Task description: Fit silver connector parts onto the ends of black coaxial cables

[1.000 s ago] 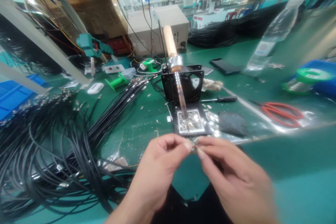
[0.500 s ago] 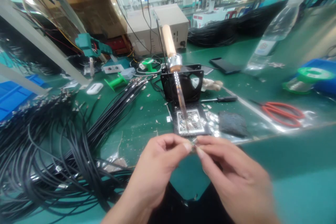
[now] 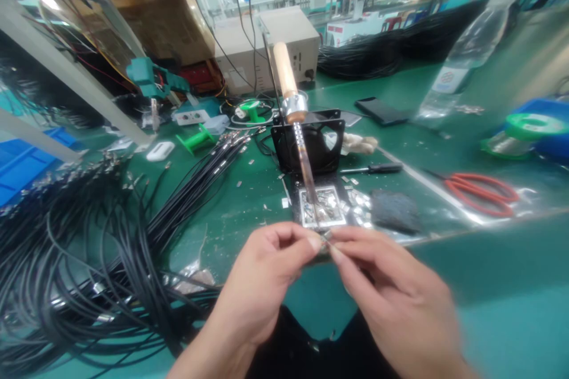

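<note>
Tiny part (image 3: 326,238) here, kinda dull and metallic with a paler glint, but it's so small and blurry I can't make out the actual shape. The left hand (image 3: 269,269) and right hand (image 3: 393,284) both have it pinched, thumbs and fingers squeezed in narrow, fingertips almost meeting. It's near the soldering iron's (image 3: 303,154) tip, just on the near side of the white-rimmed tray (image 3: 304,213).

Cables (image 3: 155,266) L of sldr iron (image 3: 299,115), fan (image 3: 329,148) behind tray (image 3: 303,207), scissors (image 3: 456,180) far R, btl (image 3: 464,59) behind
</note>
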Available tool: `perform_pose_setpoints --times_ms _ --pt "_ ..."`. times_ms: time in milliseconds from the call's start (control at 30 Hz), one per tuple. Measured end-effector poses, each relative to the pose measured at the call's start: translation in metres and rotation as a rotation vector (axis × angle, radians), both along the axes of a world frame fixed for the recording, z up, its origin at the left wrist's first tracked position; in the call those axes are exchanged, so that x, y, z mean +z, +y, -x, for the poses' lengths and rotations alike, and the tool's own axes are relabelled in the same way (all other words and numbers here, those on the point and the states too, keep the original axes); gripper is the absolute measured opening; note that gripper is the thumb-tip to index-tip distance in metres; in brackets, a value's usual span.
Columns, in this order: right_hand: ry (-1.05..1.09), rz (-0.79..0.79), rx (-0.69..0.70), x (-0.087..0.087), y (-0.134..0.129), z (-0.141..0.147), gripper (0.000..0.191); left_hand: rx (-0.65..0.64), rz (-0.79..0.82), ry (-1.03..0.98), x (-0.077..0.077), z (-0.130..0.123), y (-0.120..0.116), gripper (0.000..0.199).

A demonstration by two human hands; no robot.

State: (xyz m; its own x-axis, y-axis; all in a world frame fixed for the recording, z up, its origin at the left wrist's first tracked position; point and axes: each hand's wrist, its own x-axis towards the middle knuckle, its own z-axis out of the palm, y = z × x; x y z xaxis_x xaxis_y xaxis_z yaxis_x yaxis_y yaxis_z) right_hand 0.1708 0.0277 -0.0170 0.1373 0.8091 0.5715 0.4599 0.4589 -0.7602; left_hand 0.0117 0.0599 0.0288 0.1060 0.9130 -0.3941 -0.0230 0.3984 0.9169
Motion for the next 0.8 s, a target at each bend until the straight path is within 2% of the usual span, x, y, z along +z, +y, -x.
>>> perform_pose_setpoints --times_ms 800 --pt "0.002 0.016 0.014 0.0000 0.0092 0.0017 0.012 0.027 -0.031 -0.052 0.0014 0.0015 0.0068 0.019"
